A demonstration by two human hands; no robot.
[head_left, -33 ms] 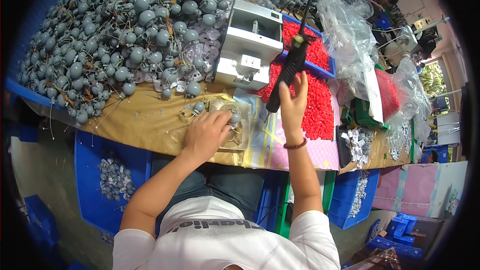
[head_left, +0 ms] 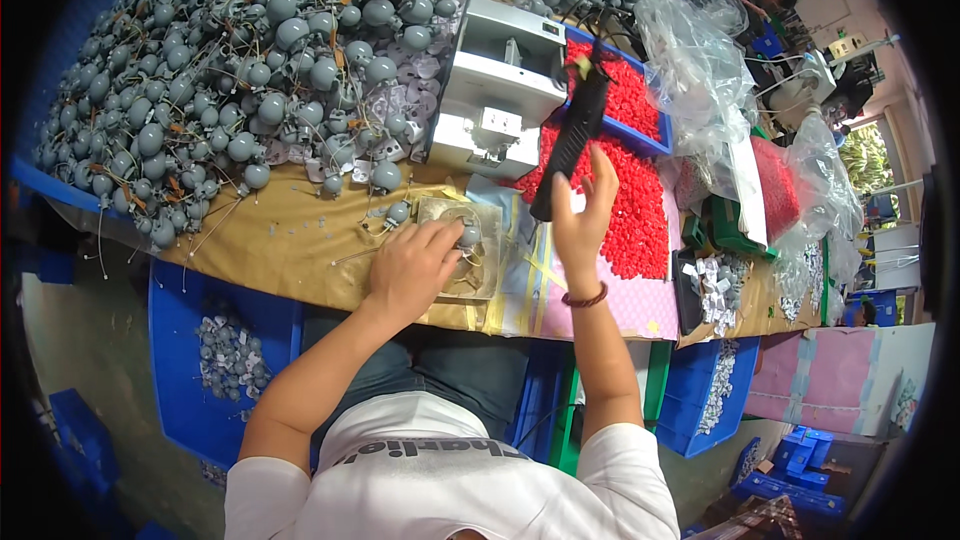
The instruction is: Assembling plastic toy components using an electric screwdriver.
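The left hand (head_left: pixel 408 265) stays curled on a grey round housing (head_left: pixel 470 237) atop the jig plate (head_left: pixel 482 286); the right hand (head_left: pixel 580 230), open, gripping nothing, shifts slightly jigward beside the black electric screwdriver (head_left: pixel 572 145).

Round grey part (head_left: pixel 469 236), partly covered, on a flat translucent plate (head_left: pixel 482 285); black screwdriver (head_left: pixel 575 145), tilted, to its right.
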